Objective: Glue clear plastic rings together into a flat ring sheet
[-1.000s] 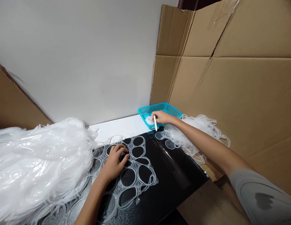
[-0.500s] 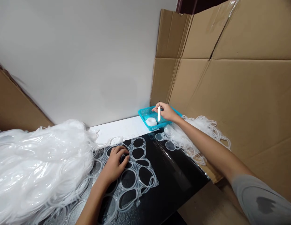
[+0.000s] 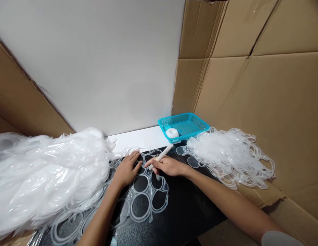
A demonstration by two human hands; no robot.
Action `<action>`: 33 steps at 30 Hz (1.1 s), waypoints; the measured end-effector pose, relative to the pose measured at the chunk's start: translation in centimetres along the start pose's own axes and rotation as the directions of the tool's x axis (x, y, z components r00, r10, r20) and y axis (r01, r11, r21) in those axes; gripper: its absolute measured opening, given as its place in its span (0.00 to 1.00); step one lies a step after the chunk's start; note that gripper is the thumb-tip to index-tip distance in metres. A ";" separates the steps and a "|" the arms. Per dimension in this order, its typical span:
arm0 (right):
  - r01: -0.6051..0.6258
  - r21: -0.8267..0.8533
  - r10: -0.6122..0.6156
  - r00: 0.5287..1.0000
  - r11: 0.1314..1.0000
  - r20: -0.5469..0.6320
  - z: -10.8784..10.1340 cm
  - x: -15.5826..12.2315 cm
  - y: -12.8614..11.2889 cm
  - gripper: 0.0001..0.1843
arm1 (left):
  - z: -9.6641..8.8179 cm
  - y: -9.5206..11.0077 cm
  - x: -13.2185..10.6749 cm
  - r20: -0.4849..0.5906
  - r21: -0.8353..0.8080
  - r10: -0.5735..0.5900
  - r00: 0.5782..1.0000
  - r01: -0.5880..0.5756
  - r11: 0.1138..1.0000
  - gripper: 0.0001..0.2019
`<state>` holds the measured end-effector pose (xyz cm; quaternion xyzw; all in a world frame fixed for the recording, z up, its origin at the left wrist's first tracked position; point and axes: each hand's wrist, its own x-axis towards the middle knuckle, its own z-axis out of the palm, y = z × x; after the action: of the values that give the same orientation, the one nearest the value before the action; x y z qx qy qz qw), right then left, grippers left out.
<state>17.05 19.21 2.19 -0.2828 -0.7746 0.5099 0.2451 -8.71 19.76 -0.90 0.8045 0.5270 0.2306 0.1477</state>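
A sheet of translucent soft-looking rings [image 3: 140, 207], joined by thin webbing, lies on the black work surface [image 3: 184, 201]. My left hand [image 3: 127, 169] rests on the sheet's upper left part with its fingers stretched out and a little apart. Beside it, my right hand [image 3: 170, 165] grips a slim white stick-like tool [image 3: 161, 156], which slants up to the right. The fingers of that hand are low over the rings at the sheet's right side. Whatever the tool's lower end is like, the fingers hide it.
A blue plastic basket [image 3: 184, 117] stands at the back, holding a small white ring-shaped stack [image 3: 172, 133]. On the left rises a large heap of translucent rings [image 3: 53, 174]; a smaller heap of thin ring scraps [image 3: 230, 155] lies right. Cardboard [image 3: 251, 92] and a white panel [image 3: 97, 61] stand behind.
My right hand has come from over the blue basket back to the ring sheet, still holding the white tool. The sheet's right part has shifted and lies differently. My left hand stays on it.
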 end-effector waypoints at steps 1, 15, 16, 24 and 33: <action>0.004 0.013 -0.004 1.000 1.000 0.004 0.2 -0.2 0.3 0.37 | -0.2 0.0 0.3 0.009 -0.017 -0.005 1.000 0.006 1.000 0.27; -0.059 -0.738 -0.166 0.959 0.672 -0.229 -1.6 -0.9 2.2 0.22 | -2.7 2.7 0.7 -0.029 -0.201 0.104 0.994 -0.107 0.974 0.10; -0.032 -0.723 -0.205 0.949 0.690 -0.239 -1.4 -1.0 1.7 0.22 | -3.0 2.9 0.3 -0.014 -0.163 0.140 0.990 -0.140 0.977 0.09; 0.105 -0.278 -0.134 0.987 0.955 -0.084 2.4 -0.4 0.0 0.18 | -2.9 2.7 -4.2 0.057 -0.133 0.186 0.981 -0.178 0.975 0.09; -0.081 -0.099 0.075 0.995 0.992 -0.057 1.3 2.6 1.3 0.10 | -1.8 2.3 -4.6 -0.011 -0.129 0.168 0.986 -0.168 0.977 0.13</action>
<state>14.59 20.58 0.79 -0.3385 -0.7809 0.4715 0.2310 -9.44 14.62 0.79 0.8351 0.4410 0.2757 0.1794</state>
